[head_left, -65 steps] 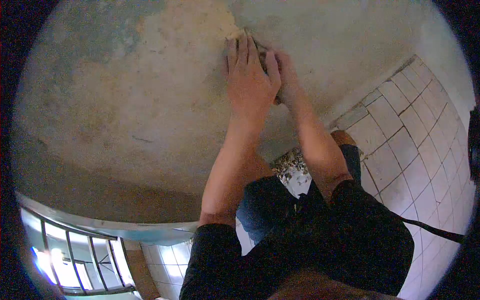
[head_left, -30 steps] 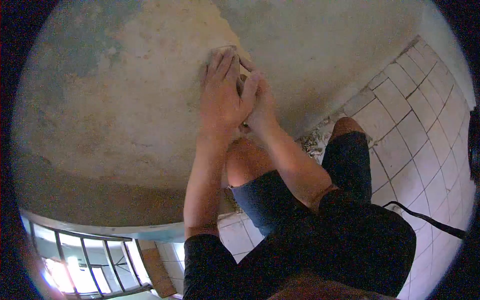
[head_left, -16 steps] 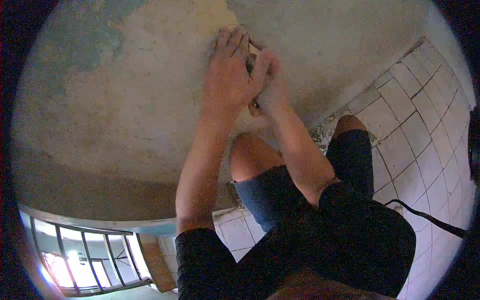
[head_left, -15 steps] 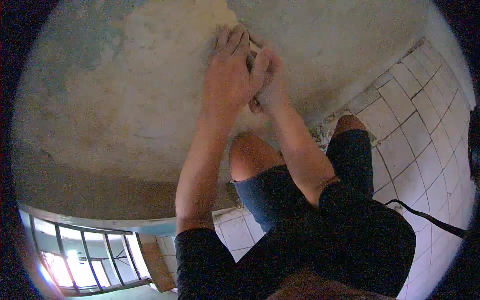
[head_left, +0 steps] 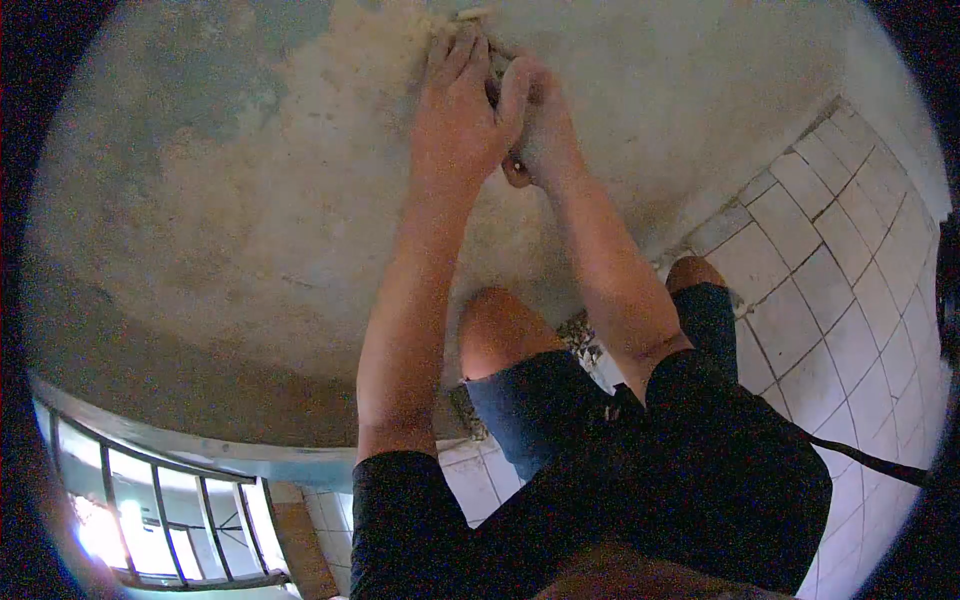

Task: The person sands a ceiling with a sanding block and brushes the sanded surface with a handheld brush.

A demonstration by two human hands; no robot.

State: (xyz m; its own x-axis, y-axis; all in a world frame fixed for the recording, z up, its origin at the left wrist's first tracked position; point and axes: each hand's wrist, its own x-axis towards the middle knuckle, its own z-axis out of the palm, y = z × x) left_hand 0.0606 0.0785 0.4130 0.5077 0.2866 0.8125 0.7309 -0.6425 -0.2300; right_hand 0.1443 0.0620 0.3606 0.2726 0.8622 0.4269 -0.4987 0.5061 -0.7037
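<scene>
A scraper with a rounded wooden handle point(head_left: 516, 172) is held against the patchy wall point(head_left: 300, 200); most of it is hidden under my hands. My right hand point(head_left: 548, 125) is closed around the handle, whose butt end pokes out below the palm. Over the front part of the tool lies my left hand point(head_left: 458, 125), its fingers pressed together and pointing up the wall, its thumb against the right hand. Just above the fingertips is a pale loose flake point(head_left: 470, 14) at the edge of the paint.
Bare plaster and greenish paint cover the wall. My bent knees point(head_left: 505, 325) are close below the hands. Debris point(head_left: 580, 340) lies at the wall's foot on the tiled floor point(head_left: 800, 250). A barred window point(head_left: 180, 520) is at lower left, a black cable point(head_left: 870, 462) at right.
Both hands and the scraper have moved a little higher in the view. A pale flake now shows above the fingertips. The view itself has shifted slightly.
</scene>
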